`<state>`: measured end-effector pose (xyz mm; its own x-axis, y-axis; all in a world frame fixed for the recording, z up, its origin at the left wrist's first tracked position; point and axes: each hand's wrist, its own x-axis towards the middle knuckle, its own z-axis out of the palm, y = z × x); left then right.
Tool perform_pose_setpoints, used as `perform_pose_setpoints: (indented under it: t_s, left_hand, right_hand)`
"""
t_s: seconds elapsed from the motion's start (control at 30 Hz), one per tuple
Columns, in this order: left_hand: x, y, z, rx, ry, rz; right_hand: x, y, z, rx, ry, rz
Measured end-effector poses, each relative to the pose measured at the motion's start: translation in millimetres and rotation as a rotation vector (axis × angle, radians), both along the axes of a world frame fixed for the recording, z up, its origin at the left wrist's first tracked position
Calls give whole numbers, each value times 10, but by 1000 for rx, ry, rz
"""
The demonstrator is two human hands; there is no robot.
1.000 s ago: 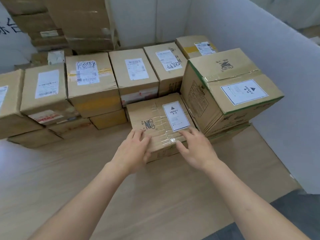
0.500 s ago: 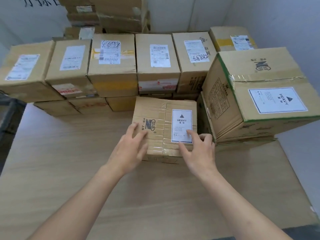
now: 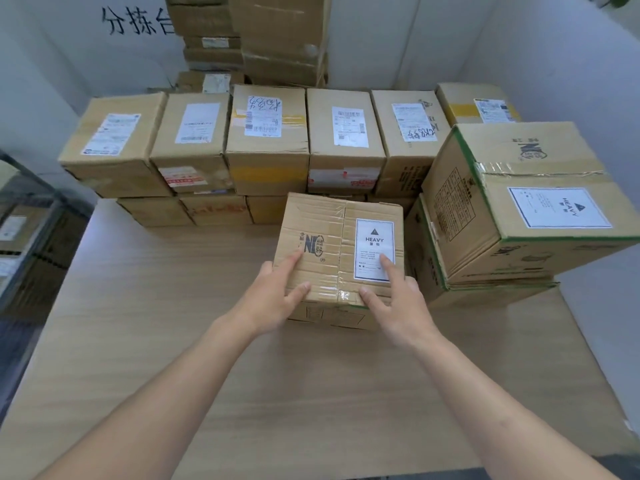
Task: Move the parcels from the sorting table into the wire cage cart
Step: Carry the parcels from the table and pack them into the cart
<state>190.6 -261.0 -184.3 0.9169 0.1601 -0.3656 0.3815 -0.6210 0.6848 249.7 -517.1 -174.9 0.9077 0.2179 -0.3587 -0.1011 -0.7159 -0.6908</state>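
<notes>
A: White walls on two sides, wooden table (image 3: 173,341) stacked with parcels along the far edge. Cage cart (image 3: 31,216) is seen at the left edge, just beside the table.

B: Which parcel is being worked?

A: Small box (image 3: 341,251) with a HEAVY label (image 3: 374,250), standing alone in front of the back row (image 3: 266,140), close beside the big box (image 3: 526,202) on the right.

B: Hands?

A: Left hand (image 3: 277,299) is laid on the near left top edge, fingers spread, thumb on top by the front edge. Right hand (image 3: 398,303) is placed on the near right, forefinger stretched over the label, thumb at the front edge. Nothing is clamped yet; both are open and flat against cardboard.

B: Why on top and not the sides?

A: Likely the box is being dragged toward the near edge first. The right side is crowded by the big box, so a side grip is blocked there.

B: Lifted?

A: Cannot be told for sure; the base appears seated on the table.

B: Risk?

A: Weight is flagged by the label. A grip under the base would be advised before the swing left to the cart.
</notes>
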Motion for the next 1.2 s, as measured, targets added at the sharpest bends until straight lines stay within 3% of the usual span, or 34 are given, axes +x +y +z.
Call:
perform_pose_setpoints:
  t_s: [0.43,0.8,1.2]
  left_hand:
    - [-531,109,837,29,-135,46]
    - [-1615,-257,1349,134,-265,315]
    - [-2931,74,1548,195,-297,585]
  right_hand:
    - [-393,150,826,-12,-184,49]
    - [-921,99,1269,61,-326,277]
    - [-1699,944,1524,99,-385,537]
